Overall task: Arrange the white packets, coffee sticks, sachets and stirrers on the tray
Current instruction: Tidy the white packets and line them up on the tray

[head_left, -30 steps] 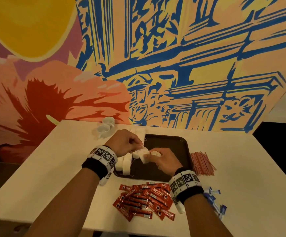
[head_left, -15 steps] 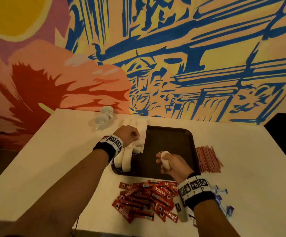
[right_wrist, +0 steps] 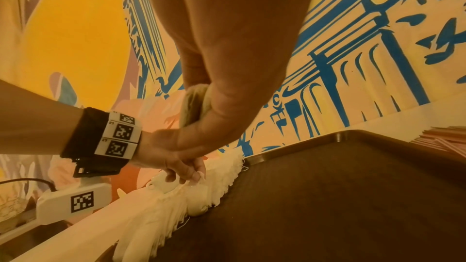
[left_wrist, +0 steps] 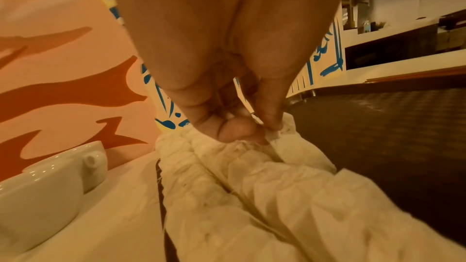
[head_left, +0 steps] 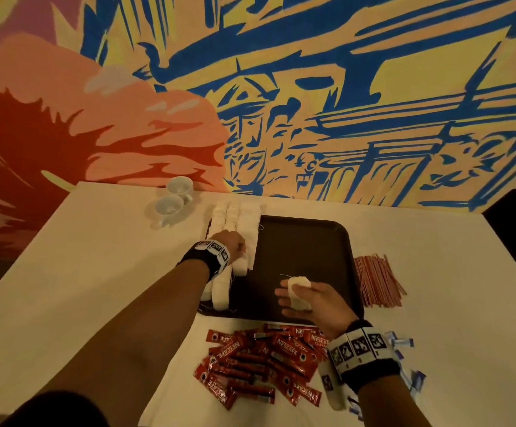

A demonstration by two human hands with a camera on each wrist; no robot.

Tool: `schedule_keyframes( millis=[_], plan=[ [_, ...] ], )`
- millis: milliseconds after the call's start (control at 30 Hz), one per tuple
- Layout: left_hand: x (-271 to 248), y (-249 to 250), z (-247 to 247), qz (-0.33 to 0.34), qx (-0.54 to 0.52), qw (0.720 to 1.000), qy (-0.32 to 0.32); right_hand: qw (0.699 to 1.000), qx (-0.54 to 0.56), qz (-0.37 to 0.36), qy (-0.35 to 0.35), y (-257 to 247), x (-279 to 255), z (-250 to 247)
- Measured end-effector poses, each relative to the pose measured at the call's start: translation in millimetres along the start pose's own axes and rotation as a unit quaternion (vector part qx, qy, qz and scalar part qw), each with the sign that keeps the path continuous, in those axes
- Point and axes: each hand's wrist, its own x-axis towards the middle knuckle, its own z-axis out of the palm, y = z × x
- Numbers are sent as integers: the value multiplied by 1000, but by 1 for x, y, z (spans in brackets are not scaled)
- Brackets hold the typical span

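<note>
A dark brown tray (head_left: 307, 251) lies in the middle of the white table. Rows of white packets (head_left: 235, 226) run along its left edge. My left hand (head_left: 240, 250) is down on these rows, and its thumb and forefinger pinch the edge of one white packet (left_wrist: 273, 135). My right hand (head_left: 293, 295) hovers palm-up over the tray's front part and holds another white packet (head_left: 299, 291), gripped between thumb and fingers (right_wrist: 195, 107). Red coffee sticks (head_left: 262, 362) lie heaped in front of the tray. Red stirrers (head_left: 377, 280) lie to its right. Blue sachets (head_left: 404, 359) sit behind my right wrist.
Two white cups (head_left: 173, 198) stand at the back left of the table (head_left: 96, 272), close to the packet rows. A painted wall rises right behind the table. The tray's middle and right side show bare surface.
My hands have parted. The left one went out to the packet rows on the tray's left; the right one drew back to the tray's front with a packet and turned palm-up.
</note>
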Motion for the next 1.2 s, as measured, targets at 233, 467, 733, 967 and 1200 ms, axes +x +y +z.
schedule_keyframes(
  millis=[233, 467, 733, 967, 1200],
  plan=[
    [-5, 1, -3, -12, 21, 999, 41, 997, 77, 12, -16, 0, -2, 13],
    [-69, 36, -53, 105, -210, 972, 35, 994, 93, -22, -62, -14, -22, 28],
    [-128, 59, -74, 168, -249, 951, -76, 994, 39, -74, -74, -21, -45, 42],
    [-140, 58, -75, 160, -286, 944, -41, 994, 31, -81, -66, -18, -55, 42],
    [-139, 65, -70, 144, -333, 932, -26, 992, -51, -115, -27, -28, -49, 47]
  ],
)
